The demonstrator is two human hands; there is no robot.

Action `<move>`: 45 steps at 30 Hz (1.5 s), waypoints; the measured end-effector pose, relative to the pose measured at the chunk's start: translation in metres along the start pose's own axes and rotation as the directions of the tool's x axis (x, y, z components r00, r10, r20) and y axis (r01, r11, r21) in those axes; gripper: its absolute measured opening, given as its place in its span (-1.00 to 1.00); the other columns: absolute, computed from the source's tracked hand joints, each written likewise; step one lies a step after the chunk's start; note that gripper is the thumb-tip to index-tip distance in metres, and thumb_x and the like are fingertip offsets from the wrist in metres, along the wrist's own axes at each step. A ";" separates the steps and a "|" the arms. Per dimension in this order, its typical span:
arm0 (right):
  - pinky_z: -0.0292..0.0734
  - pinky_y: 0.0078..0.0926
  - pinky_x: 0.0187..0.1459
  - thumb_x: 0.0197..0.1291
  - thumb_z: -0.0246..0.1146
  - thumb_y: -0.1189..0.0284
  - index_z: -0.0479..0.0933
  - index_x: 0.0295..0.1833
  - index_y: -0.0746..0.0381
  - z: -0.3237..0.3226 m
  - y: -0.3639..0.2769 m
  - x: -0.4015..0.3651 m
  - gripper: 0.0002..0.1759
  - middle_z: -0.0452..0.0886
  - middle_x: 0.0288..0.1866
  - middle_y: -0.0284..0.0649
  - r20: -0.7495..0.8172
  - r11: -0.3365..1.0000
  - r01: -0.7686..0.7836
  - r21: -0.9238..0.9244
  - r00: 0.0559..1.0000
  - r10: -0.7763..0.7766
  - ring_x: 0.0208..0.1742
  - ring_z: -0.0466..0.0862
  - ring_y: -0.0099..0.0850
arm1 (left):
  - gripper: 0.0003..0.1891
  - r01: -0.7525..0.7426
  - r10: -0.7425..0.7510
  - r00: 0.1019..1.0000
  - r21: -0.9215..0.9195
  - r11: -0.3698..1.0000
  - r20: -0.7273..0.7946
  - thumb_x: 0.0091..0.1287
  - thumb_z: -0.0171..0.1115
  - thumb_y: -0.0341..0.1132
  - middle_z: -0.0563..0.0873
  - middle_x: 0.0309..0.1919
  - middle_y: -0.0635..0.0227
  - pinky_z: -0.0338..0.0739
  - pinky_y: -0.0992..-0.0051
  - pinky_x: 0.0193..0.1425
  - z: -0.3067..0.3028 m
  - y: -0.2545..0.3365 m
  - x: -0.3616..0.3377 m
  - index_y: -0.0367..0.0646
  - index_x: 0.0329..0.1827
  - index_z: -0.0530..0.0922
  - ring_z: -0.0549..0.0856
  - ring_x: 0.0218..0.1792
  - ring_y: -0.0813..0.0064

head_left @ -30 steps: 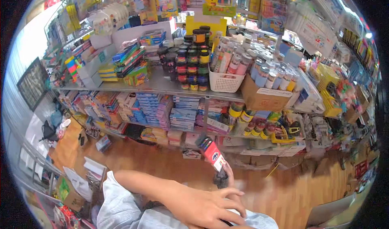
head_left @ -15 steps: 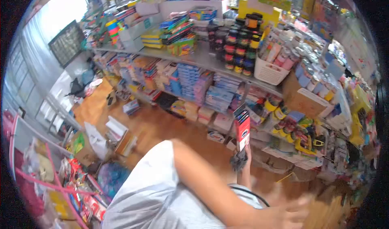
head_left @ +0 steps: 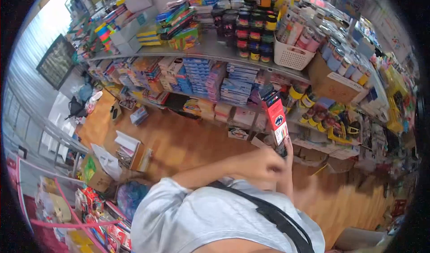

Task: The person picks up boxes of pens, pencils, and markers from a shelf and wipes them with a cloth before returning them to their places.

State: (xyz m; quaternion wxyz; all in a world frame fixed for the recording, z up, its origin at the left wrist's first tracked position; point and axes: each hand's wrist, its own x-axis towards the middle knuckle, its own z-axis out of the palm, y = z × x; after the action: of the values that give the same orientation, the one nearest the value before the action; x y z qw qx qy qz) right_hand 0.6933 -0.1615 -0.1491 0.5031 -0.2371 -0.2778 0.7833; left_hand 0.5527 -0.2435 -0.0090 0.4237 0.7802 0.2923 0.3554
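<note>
My right hand (head_left: 286,156) is raised in front of my chest, shut on the lower end of a tall red and black pack (head_left: 275,118) with a white label, held upright. My left hand (head_left: 264,163) has come across my body and sits right beside the pack's lower end. Its fingers are curled and blurred, and I cannot tell whether it grips the pack. My grey shirt (head_left: 201,217) with a black strap (head_left: 268,215) fills the bottom of the view.
Long shelves (head_left: 210,51) of stationery run across the top: paint jars (head_left: 251,24), a white basket (head_left: 291,56) of tubes, a cardboard box (head_left: 329,82), stacked blue packs (head_left: 204,76). The floor (head_left: 179,141) is wood. Boxes and papers (head_left: 127,152) lie at left, a display rack (head_left: 53,208) at lower left.
My left hand swung up from low at the right to beside the pack. The pack moved slightly right, and the view shifted so the shelves sit higher.
</note>
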 end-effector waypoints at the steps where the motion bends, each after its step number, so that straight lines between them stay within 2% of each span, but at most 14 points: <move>1: 0.44 -0.61 -0.49 0.13 0.08 0.34 0.29 0.06 0.25 -0.005 0.003 0.001 -0.61 0.52 -0.35 -0.27 -0.005 0.999 0.017 -0.032 1.000 -0.017 -0.50 0.51 -0.51 | -0.72 0.205 -0.181 0.953 0.073 0.976 -0.245 0.13 0.22 -0.18 0.57 -0.58 0.27 0.40 0.47 -0.37 -0.007 -0.009 -0.007 -0.28 -0.48 0.56 0.55 -0.49 0.47; 4: 0.41 -0.68 -0.41 0.10 0.12 0.37 0.30 0.10 0.30 -0.010 0.013 0.002 -0.56 0.51 -0.28 -0.29 -0.031 0.995 -0.004 -0.104 1.000 0.001 -0.41 0.50 -0.56 | -0.72 0.340 -0.364 0.679 -0.167 0.926 -0.638 0.19 0.18 -0.21 0.57 -0.60 0.46 0.38 0.62 -0.42 -0.025 -0.046 -0.029 -0.24 -0.54 0.54 0.49 -0.50 0.73; 6: 0.36 -0.73 -0.40 0.09 0.15 0.38 0.33 0.08 0.31 -0.001 0.021 0.005 -0.56 0.50 -0.27 -0.32 -0.044 0.984 -0.038 -0.174 0.999 0.031 -0.40 0.47 -0.60 | -0.58 0.361 -0.449 0.550 -0.285 0.888 -0.704 0.13 0.25 -0.18 0.59 -0.30 0.38 0.43 0.57 -0.17 -0.026 -0.046 -0.041 -0.27 -0.05 0.41 0.54 -0.29 0.62; 14: 0.37 -0.64 -0.14 0.10 0.21 0.27 0.49 -0.05 0.30 0.089 0.027 -0.014 -0.63 0.54 -0.24 -0.31 0.161 0.689 0.006 -0.724 0.974 0.160 -0.21 0.48 -0.58 | -0.69 -0.211 -0.473 0.210 -0.512 0.833 -0.856 0.25 0.10 -0.23 0.55 -0.21 0.39 0.44 0.56 -0.12 -0.026 -0.092 -0.082 -0.22 -0.04 0.37 0.57 -0.21 0.56; 16: 0.38 -0.63 -0.16 0.13 0.18 0.28 0.52 -0.11 0.32 0.069 0.024 -0.002 -0.66 0.56 -0.26 -0.27 0.124 0.532 0.204 -0.822 0.975 -0.182 -0.23 0.50 -0.58 | -0.59 -0.142 -0.570 0.217 -0.604 0.784 -0.792 0.31 -0.11 0.02 0.55 -0.35 0.39 0.47 0.54 -0.16 -0.047 -0.103 -0.095 -0.18 -0.10 0.39 0.60 -0.28 0.56; 18: 0.33 -0.52 0.05 0.21 0.04 0.32 0.36 0.09 0.33 0.083 0.000 -0.005 -0.60 0.54 -0.10 -0.20 -0.084 0.907 -0.006 -0.421 0.996 -0.032 -0.09 0.52 -0.40 | -0.43 -0.166 -0.631 0.311 -0.694 0.701 -0.711 0.29 -0.31 0.21 0.53 -0.40 0.39 0.47 0.54 -0.19 -0.051 -0.107 -0.091 -0.16 -0.12 0.38 0.60 -0.29 0.58; 23: -0.17 -0.19 0.31 0.15 0.02 0.28 0.14 0.30 0.17 0.095 0.040 -0.006 -0.42 -0.03 0.37 0.01 0.626 0.178 0.653 -0.736 0.757 -0.189 0.38 -0.04 -0.04 | -0.27 0.065 -0.536 0.246 -0.538 0.840 -0.807 0.29 -0.45 0.24 0.53 -0.18 0.21 0.31 0.45 0.08 -0.021 -0.122 -0.044 -0.29 0.07 0.34 0.51 -0.08 0.41; 24: -0.12 -0.11 0.29 0.14 0.04 0.24 0.14 0.31 0.10 0.096 0.046 -0.006 -0.39 -0.10 0.38 0.05 0.682 -0.097 0.680 -0.727 0.697 -0.225 0.37 -0.06 0.05 | -0.25 0.209 -0.270 0.453 -0.193 0.959 -0.850 0.29 -0.47 0.24 0.42 -0.01 0.13 0.20 0.42 0.17 -0.017 -0.123 -0.045 -0.35 0.11 0.29 0.39 0.06 0.34; 28: 0.05 -0.11 0.24 0.14 0.04 0.24 0.15 0.31 0.08 0.091 0.046 0.007 -0.41 -0.11 0.38 0.05 0.697 -0.223 0.668 -0.710 0.618 -0.364 0.35 0.00 0.07 | -0.27 0.302 -0.281 0.617 -0.109 0.947 -0.735 0.31 -0.52 0.20 0.31 0.15 0.04 0.07 0.42 0.28 -0.014 -0.124 -0.043 -0.30 0.21 0.22 0.25 0.22 0.26; 34: 0.27 -0.38 0.13 0.23 -0.04 0.37 0.20 0.26 0.23 0.093 0.030 0.029 -0.52 0.09 0.32 0.06 0.457 0.058 0.595 -0.802 0.672 -0.582 0.26 0.26 -0.10 | -0.39 0.330 -0.436 0.529 -0.297 0.896 -0.728 0.32 -0.24 0.14 0.24 -0.79 0.61 0.10 0.49 -0.60 0.002 -0.109 -0.046 -0.17 -0.75 0.26 0.21 -0.67 0.69; 38: 0.29 -0.53 0.03 0.29 -0.08 0.24 0.19 0.22 0.41 0.072 0.000 0.066 -0.47 0.47 0.00 -0.10 0.095 0.662 0.439 -0.607 0.868 -0.488 -0.08 0.45 -0.43 | -0.52 0.412 -0.555 0.670 -0.376 0.830 -0.492 0.34 -0.17 0.07 0.40 -0.64 0.61 0.24 0.65 -0.49 0.015 -0.117 -0.049 -0.16 -0.48 0.45 0.31 -0.55 0.78; 40: 0.37 -0.58 -0.09 0.27 -0.06 0.16 0.32 0.14 0.31 0.067 -0.008 0.064 -0.51 0.51 -0.14 -0.25 -0.035 0.903 0.170 -0.395 0.979 -0.200 -0.17 0.48 -0.54 | -0.53 0.227 -0.549 0.521 -0.514 0.827 -0.653 0.32 -0.10 0.05 0.44 -0.68 0.47 0.29 0.47 -0.49 0.022 -0.105 -0.031 -0.21 -0.50 0.44 0.36 -0.56 0.68; 43: 0.35 -0.58 -0.12 0.14 0.11 0.12 0.40 -0.03 0.28 0.063 0.025 0.046 -0.54 0.50 -0.15 -0.25 0.054 0.630 0.158 -0.760 0.982 -0.180 -0.17 0.46 -0.53 | -0.59 0.337 -0.275 0.525 -0.100 0.936 -0.806 0.31 -0.07 -0.06 0.55 -0.54 0.04 0.37 0.34 -0.37 0.010 -0.130 -0.031 -0.31 -0.36 0.43 0.56 -0.48 0.16; 45: 0.35 -0.59 -0.14 0.07 0.22 0.24 0.38 -0.08 0.32 0.088 0.018 0.018 -0.59 0.50 -0.24 -0.29 -0.002 0.846 0.022 -0.533 1.000 -0.028 -0.24 0.44 -0.55 | -0.61 0.549 -0.296 0.498 0.031 0.836 -0.815 0.27 -0.06 -0.12 0.55 -0.56 -0.09 0.40 0.18 -0.39 0.000 -0.126 -0.033 -0.33 -0.48 0.47 0.56 -0.45 -0.05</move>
State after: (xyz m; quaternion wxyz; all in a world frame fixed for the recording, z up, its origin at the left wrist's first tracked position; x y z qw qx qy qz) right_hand 0.6173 -0.1680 -0.0981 0.4291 -0.3674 -0.4848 0.6678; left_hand 0.5141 -0.2091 -0.1289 0.2093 0.4998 0.6786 0.4959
